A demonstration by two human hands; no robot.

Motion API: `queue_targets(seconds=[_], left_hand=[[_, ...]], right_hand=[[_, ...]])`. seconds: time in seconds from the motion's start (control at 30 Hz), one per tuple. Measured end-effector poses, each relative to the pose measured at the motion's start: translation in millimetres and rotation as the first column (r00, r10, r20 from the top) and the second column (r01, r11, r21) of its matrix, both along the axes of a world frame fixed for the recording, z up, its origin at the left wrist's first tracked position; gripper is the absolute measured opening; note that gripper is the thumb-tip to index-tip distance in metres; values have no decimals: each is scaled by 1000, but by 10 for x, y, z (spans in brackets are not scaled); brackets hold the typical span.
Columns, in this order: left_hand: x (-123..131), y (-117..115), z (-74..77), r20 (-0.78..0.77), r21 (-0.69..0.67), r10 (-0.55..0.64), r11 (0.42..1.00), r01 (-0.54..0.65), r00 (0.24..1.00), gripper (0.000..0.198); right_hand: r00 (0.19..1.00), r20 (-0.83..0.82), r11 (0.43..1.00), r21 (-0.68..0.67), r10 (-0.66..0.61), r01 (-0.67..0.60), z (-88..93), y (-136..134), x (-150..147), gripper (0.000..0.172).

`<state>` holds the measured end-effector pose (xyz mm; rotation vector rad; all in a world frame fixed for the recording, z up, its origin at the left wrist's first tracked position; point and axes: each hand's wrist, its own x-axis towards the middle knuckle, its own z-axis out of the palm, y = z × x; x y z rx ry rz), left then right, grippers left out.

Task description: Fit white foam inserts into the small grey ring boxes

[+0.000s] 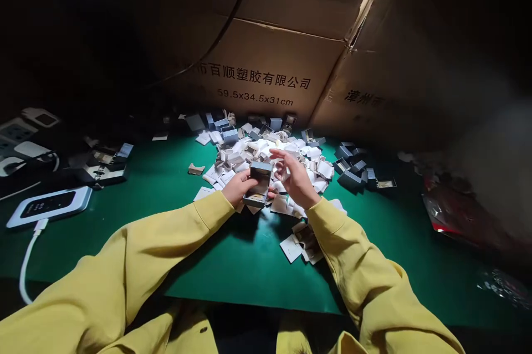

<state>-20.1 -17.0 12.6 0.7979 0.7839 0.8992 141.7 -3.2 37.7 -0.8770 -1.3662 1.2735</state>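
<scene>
My left hand (238, 186) is closed round a small open grey box (258, 183), held above the green mat (233, 265) near its middle. My right hand (293, 175) sits just right of the box with its fingers curled, pinching a small white piece that I cannot make out. Both arms wear yellow sleeves. Behind the hands lies a heap of white card inserts (266, 152) mixed with more small grey boxes. A few white cards (297, 243) lie under my right wrist.
Large cardboard cartons (270, 66) with printed text stand at the back. Dark small boxes (351, 168) cluster to the right. At the left are a white device with a screen (50, 205) on a white cable, power strips and other boxes. Red-tinted plastic wrap (449, 215) lies far right.
</scene>
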Motion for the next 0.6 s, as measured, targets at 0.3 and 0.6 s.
queue_targets(seconds=[0.3,0.6], left_hand=[[-81,139,-69,168,-242,43,970,-1,985,24],[-126,142,-103,289,-283,40,958,45,957,32]], right_hand=[[956,-266,947,-319,-124,34,-373,120,9,38],[977,-104,956,-247,-187,156,-528,87,14,42]])
